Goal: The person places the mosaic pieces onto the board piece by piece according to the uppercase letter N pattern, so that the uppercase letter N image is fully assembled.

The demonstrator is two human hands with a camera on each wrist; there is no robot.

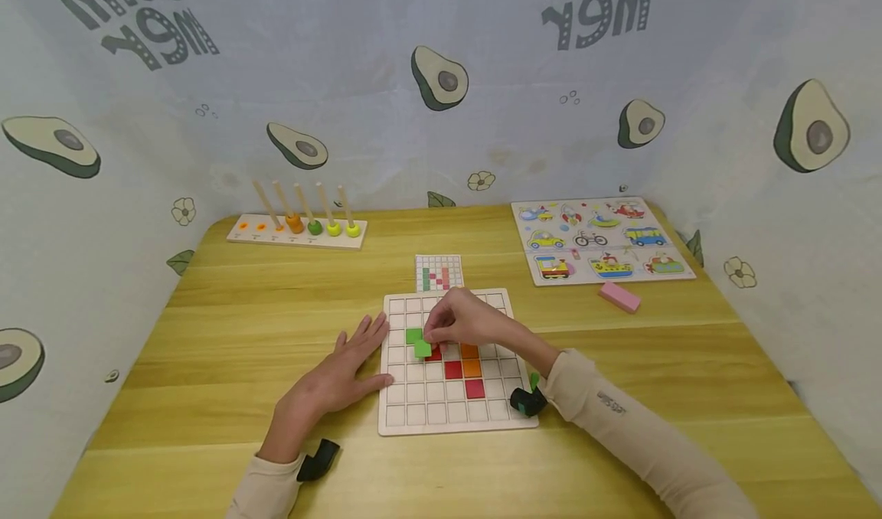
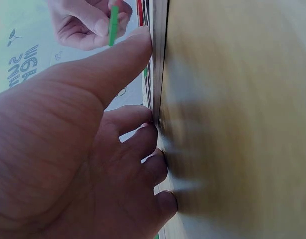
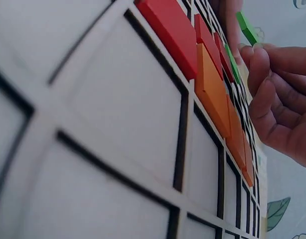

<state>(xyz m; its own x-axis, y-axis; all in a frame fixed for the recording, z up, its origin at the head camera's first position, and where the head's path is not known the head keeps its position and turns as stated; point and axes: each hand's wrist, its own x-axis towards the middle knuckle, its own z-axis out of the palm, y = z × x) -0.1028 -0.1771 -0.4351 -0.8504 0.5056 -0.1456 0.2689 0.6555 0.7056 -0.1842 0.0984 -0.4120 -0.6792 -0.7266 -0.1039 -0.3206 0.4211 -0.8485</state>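
Observation:
My right hand [image 1: 468,318] pinches a green square tile [image 1: 423,349] between thumb and fingertips, just above the white grid board [image 1: 458,421]. In the right wrist view that tile [image 3: 247,28] is tilted and apart from the board. My left hand [image 1: 339,370] lies with fingers extended at the board's left edge, thumb and fingertips touching it. Set in the grid are another green tile [image 1: 413,335], red tiles [image 1: 475,388] along a diagonal and orange tiles [image 1: 472,367] in a column. The right hand partly covers the upper rows.
Behind the board lies a pattern card [image 1: 438,265] with coloured squares. A peg stand with rings [image 1: 296,236] is at the back left. At the back right is a vehicle picture puzzle [image 1: 572,245], with a pink block [image 1: 620,297] in front of it.

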